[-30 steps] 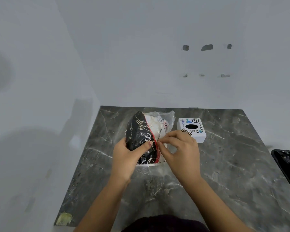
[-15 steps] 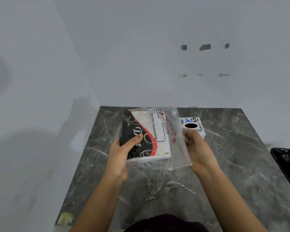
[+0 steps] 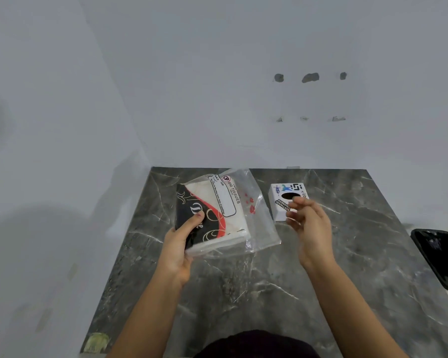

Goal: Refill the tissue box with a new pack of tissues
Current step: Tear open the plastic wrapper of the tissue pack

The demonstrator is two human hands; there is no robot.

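Observation:
A tissue pack (image 3: 217, 215) in clear plastic with a black, red and white print is held above the marble table (image 3: 243, 285). My left hand (image 3: 181, 244) grips its near left corner, thumb on top. Loose clear wrapper hangs out on the pack's right side. A small white tissue box (image 3: 279, 200) with a dark oval hole on top stands on the table to the right. My right hand (image 3: 308, 226) hovers just in front of the box, fingers loosely curled, holding nothing, and covers the box's near right corner.
White walls close off the back and left sides of the table. A black object (image 3: 440, 257) lies at the right edge of the view. A pale smudge (image 3: 96, 342) marks the table's near left corner.
My right hand has let go of the loose wrapper and moved right, in front of the tissue box. The pack has tilted and stays in my left hand.

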